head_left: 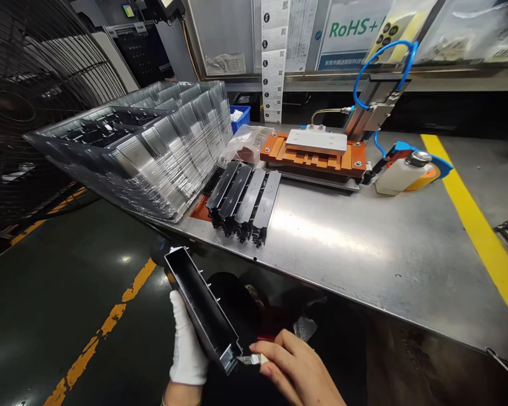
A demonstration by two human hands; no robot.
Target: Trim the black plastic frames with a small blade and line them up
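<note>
My left hand (188,344), in a white glove, is wrapped round the left side of a long black plastic part (204,307). The part is hollow like a trough and tilts in front of the table's edge, with small pins along its right side. My bare right hand (294,363) pinches a small knife (254,359) with a pale handle. Its blade points left and reaches the lower end of the black part; whether it touches is too small to tell. Several similar black parts (243,200) lie side by side on the metal table (322,242).
A tall stack of clear plastic trays (165,152) stands at the table's left. Behind are an orange press fixture (317,155), a white bottle (402,175), a blue bin (240,117) and a plastic bag (248,144). A large fan (21,107) is at far left.
</note>
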